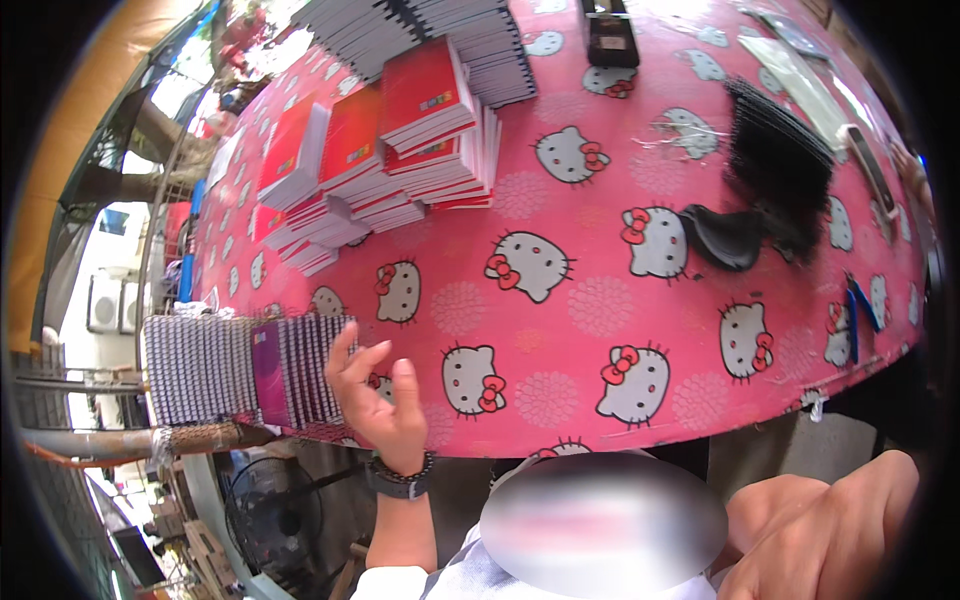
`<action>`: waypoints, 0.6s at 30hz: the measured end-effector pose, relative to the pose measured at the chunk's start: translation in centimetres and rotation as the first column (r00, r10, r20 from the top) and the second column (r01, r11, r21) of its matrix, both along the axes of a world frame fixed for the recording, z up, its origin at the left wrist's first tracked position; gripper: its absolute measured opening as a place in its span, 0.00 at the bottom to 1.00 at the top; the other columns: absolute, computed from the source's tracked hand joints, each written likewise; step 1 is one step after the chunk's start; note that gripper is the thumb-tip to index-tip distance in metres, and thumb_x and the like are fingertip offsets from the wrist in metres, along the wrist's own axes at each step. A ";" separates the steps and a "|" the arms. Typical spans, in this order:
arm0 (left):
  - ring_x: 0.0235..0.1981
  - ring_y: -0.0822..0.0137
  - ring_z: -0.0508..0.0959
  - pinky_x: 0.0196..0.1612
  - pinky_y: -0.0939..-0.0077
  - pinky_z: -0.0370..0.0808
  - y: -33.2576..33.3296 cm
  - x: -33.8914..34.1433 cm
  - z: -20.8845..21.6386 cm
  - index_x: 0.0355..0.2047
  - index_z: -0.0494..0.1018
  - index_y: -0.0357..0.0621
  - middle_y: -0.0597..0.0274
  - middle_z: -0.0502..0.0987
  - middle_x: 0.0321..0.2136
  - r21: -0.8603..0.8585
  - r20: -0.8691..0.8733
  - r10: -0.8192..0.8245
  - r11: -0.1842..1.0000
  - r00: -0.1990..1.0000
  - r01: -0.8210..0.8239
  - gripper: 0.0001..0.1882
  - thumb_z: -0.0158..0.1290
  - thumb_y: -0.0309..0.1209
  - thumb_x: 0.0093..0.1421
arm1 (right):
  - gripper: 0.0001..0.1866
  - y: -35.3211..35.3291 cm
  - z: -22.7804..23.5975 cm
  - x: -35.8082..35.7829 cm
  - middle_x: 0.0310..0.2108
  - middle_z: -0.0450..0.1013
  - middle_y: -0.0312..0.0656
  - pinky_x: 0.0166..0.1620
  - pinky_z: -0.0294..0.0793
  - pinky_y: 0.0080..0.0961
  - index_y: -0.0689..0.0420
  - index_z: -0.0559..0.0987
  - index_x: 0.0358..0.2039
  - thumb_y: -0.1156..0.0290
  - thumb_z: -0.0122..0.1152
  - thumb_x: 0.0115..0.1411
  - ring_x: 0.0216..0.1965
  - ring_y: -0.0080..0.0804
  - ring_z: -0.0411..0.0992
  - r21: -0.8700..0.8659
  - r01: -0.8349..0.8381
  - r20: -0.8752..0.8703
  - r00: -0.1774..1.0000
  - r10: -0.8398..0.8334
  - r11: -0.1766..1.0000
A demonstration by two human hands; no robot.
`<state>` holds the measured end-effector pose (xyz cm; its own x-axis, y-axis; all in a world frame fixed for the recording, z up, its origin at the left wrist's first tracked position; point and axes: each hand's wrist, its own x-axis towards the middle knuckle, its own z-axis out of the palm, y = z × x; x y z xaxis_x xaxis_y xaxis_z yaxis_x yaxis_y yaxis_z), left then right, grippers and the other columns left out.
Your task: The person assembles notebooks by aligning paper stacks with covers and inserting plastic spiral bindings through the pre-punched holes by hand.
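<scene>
My left hand [383,408], with a dark watch and a beaded bracelet on the wrist, is raised at the table's near left edge. Its fingers are spread and nothing shows in them. The fingertips overlap the right end of a row of spiral-bound notebooks [200,370]; whether they touch it I cannot tell. One purple cover [268,372] faces up within that row. At the lower right, close to my body and off the tabletop, is my right hand [820,535]. Its fingers are mostly hidden, so what it holds, if anything, does not show.
Red-covered notebooks [428,92] stand in stacks at the far left, before larger spiral-bound stacks [480,50]. A black bundle of binding coils [775,150], a black curved piece [728,238] and blue-handled pliers [858,315] lie to the right on the pink tablecloth [540,340].
</scene>
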<state>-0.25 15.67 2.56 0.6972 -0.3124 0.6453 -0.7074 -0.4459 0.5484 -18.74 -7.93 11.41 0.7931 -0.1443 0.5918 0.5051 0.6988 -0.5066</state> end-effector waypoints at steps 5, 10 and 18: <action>0.55 0.60 0.62 0.57 0.65 0.57 -3.7 -2.8 -1.5 0.38 0.69 0.42 0.54 0.63 0.53 -0.029 -0.204 -0.276 0.961 0.939 0.276 0.13 0.52 0.20 0.50 | 0.08 0.6 0.4 -3.1 0.23 0.71 0.43 0.26 0.65 0.19 0.65 0.74 0.26 0.74 0.62 0.51 0.22 0.24 0.67 -0.014 0.097 -0.003 0.995 -0.097 0.995; 0.51 0.58 0.67 0.53 0.65 0.62 -9.6 -5.1 -1.5 0.37 0.71 0.42 0.53 0.68 0.49 -0.083 -0.229 -0.386 0.923 0.894 0.377 0.13 0.53 0.22 0.49 | 0.09 -2.7 1.0 -6.7 0.23 0.71 0.42 0.26 0.65 0.18 0.66 0.74 0.27 0.74 0.63 0.51 0.23 0.22 0.67 0.010 0.270 -0.065 0.961 -0.269 0.963; 0.47 0.61 0.70 0.48 0.67 0.67 -29.7 -9.1 6.7 0.37 0.71 0.41 0.54 0.70 0.47 -0.153 -0.126 -0.766 0.643 0.630 0.751 0.12 0.54 0.25 0.51 | 0.02 -15.1 -8.5 -19.0 0.26 0.69 0.31 0.31 0.64 0.12 0.61 0.75 0.30 0.79 0.58 0.55 0.27 0.12 0.65 -0.730 0.625 -0.345 0.009 -0.939 0.275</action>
